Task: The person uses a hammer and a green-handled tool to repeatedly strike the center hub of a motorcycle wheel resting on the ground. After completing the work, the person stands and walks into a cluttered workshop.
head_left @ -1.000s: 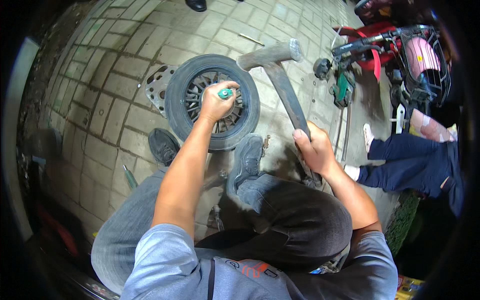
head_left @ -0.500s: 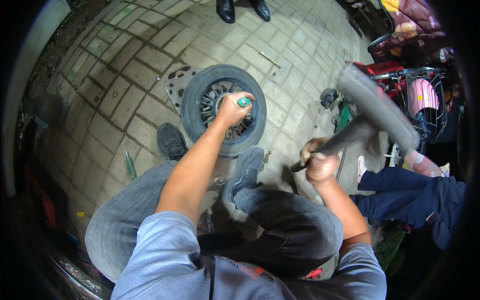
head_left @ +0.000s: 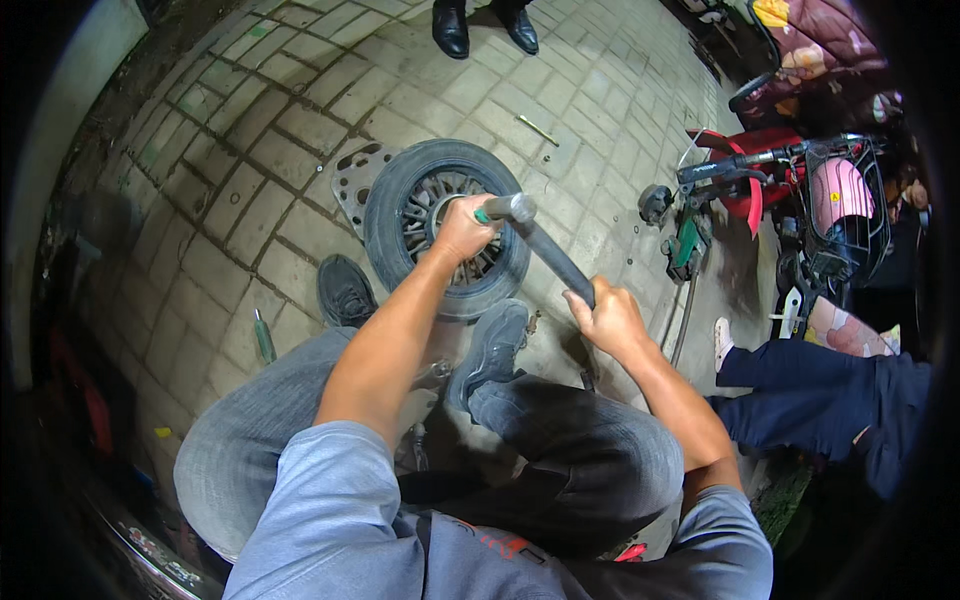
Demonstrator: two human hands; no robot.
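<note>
A small black tyre on a spoked wheel (head_left: 395, 215) lies flat on the paving in front of me. My left hand (head_left: 462, 228) sits over the hub, shut on a green-handled tool (head_left: 483, 214) held upright. My right hand (head_left: 603, 318) grips the dark handle of a hammer (head_left: 548, 252). The hammer's grey head (head_left: 512, 207) is down against the top of the green-handled tool. My right shoe (head_left: 490, 345) presses on the near edge of the tyre, and my left shoe (head_left: 345, 291) rests beside it.
A perforated metal plate (head_left: 352, 183) lies under the tyre's far left side. A green screwdriver (head_left: 263, 337) lies on the paving at left. A red scooter (head_left: 775, 185) stands at right, a seated person's legs (head_left: 800, 395) below it. Another person's black shoes (head_left: 482, 25) stand at the top.
My right hand has swung the hammer from raised high at the right down onto the green-handled tool. My left hand has stayed on the hub.
</note>
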